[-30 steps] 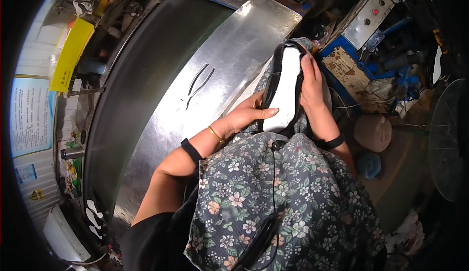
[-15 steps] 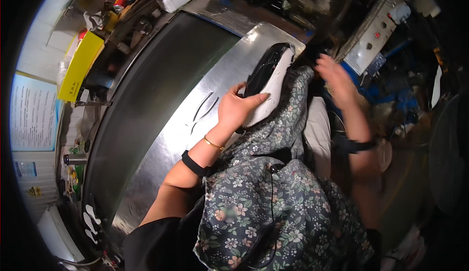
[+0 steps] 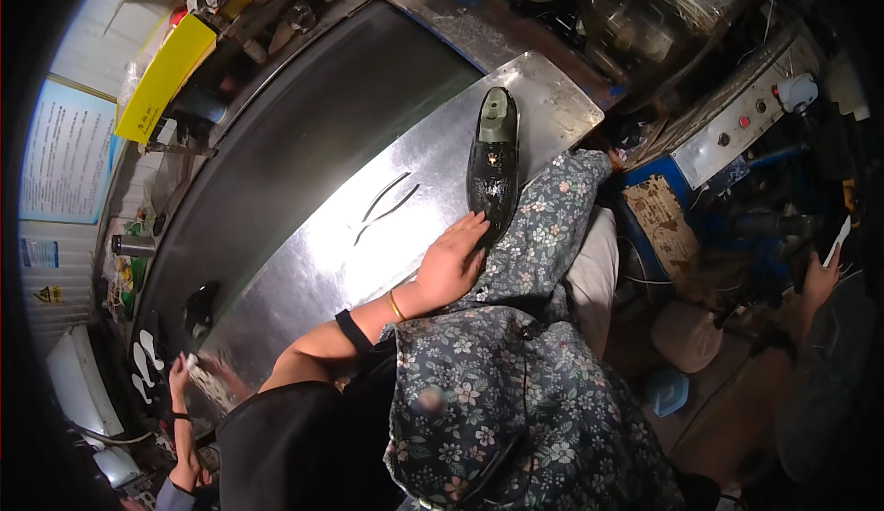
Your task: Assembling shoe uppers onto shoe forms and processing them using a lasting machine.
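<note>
A black shoe fitted over a grey-green shoe last stands sole down on a shiny metal plate, its toe toward me. My left hand grips the toe, fingers over its upper left side and the thumb near the tip. Far to the right, my right hand is stretched out and closed on the lower end of a slim white piece, seen nearly edge-on. Two thin dark curved strips lie on the plate, left of the shoe.
The metal plate borders a dark belt. At lower left, a co-worker's hand holds something small and white near white sole-shaped pieces. A control panel is at right; a yellow box is at left.
The shoe has turned from showing its white underside to standing sole down. My right hand has swung outward right to the white piece. A co-worker's hands have come into view at lower left.
</note>
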`<state>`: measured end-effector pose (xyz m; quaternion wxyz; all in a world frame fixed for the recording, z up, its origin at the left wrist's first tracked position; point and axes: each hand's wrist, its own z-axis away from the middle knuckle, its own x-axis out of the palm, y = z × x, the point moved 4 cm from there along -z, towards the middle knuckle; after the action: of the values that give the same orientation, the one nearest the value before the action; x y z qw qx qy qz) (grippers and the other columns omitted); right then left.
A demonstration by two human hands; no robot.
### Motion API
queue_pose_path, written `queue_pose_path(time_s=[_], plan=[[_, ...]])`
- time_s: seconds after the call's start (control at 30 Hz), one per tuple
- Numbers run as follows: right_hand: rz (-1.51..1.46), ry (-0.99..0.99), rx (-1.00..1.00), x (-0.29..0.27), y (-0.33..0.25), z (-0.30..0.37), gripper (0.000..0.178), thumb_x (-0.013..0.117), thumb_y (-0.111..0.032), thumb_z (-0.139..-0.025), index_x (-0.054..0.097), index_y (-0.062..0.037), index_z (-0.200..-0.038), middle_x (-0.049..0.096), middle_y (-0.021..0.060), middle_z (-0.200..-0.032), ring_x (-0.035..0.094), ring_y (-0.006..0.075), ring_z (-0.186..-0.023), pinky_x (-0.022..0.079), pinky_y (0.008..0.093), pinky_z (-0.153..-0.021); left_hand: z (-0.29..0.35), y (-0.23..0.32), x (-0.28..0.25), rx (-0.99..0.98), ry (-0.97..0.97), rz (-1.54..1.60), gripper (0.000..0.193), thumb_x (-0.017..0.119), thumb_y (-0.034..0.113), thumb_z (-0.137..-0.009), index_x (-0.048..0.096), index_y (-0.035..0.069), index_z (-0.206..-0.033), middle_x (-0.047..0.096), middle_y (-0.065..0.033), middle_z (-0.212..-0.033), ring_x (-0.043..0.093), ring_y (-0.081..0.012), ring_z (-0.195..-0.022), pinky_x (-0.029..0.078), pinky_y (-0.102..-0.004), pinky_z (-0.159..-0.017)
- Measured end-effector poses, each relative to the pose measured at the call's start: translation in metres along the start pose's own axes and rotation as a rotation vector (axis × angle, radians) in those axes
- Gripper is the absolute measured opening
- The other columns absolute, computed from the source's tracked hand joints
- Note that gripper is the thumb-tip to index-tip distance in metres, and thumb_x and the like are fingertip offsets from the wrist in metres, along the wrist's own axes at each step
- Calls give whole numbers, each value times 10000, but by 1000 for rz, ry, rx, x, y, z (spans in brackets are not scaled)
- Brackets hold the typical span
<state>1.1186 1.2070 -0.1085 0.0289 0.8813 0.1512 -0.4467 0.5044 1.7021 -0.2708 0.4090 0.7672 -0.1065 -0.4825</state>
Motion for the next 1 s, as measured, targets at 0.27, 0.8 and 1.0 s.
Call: queue_pose_path(time_s=[0.27, 0.8, 1.0], plan=[[-663, 50, -74, -87, -256, 191, 754, 773, -180, -765, 419, -77, -1422, 447, 171, -1437, 431, 289, -1335, 366, 391, -1076, -39, 24, 10, -257, -267, 597, 298, 574, 138, -967, 600, -21, -1218, 648, -95, -1179, 607, -156, -1035, 473, -312, -935], [-1745, -1254, 216, -45, -422, 313, 701, 231, -543, -1032, 447, 15, -1397, 564, 121, -1326, 537, 173, -1187, 404, 294, -998, -94, 42, 79, -581, -201, 934, 375, 422, 320, -1036, 640, 20, -982, 685, -90, -891, 643, -156, -800, 494, -312, -720], [-1511, -1427, 151, -35, -330, 320, 197, 623, -154, -899, 549, -61, -1056, 565, 12, -1024, 516, 93, -1000, 414, 249, -871, -77, 113, 65, 294, -188, 366, 462, 638, 211, -873, 510, 9, -1269, 515, -253, -1298, 483, -423, -1219, 369, -458, -1046]])
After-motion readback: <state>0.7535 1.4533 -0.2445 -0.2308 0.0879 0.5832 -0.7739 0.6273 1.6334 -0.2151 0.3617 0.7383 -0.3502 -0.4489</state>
